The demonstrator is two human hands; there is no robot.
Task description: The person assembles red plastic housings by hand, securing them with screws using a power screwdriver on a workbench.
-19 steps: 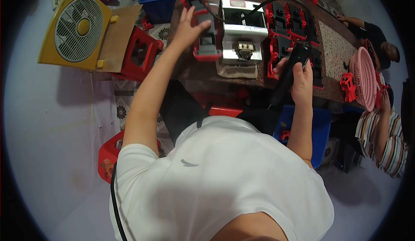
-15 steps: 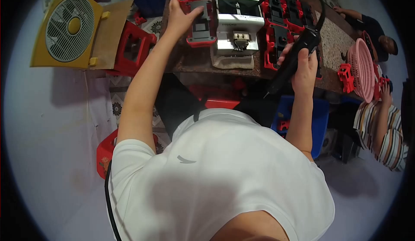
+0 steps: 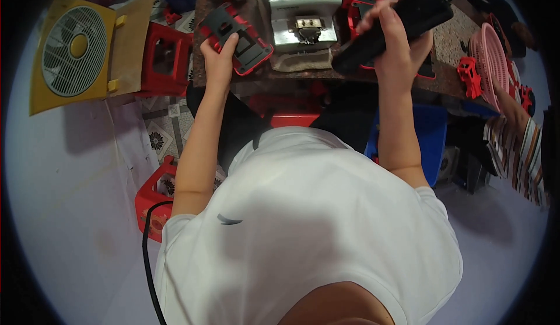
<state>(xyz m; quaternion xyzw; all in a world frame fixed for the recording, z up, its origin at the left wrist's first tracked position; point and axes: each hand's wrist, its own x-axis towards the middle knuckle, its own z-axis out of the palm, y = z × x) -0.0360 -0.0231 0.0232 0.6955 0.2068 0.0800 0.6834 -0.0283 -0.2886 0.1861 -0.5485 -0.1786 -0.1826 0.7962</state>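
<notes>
Red and grey, the plastic case [image 3: 246, 38] in the frame's upper left-centre seems light, stiff and best gripped by its edges, where the left hand [image 3: 219, 62] pinches it, while the right hand [image 3: 402, 56] wraps its fingers round a black tool [image 3: 424, 14]

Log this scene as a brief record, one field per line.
Left hand: holding a black-and-red part, thumb on top
Right hand: wrapped around a black handheld tool
Between hands: white machine on the table
Far left: yellow fan
Far right: pink basket beside a red piece
Unclear: whether the held part touches the table
</notes>
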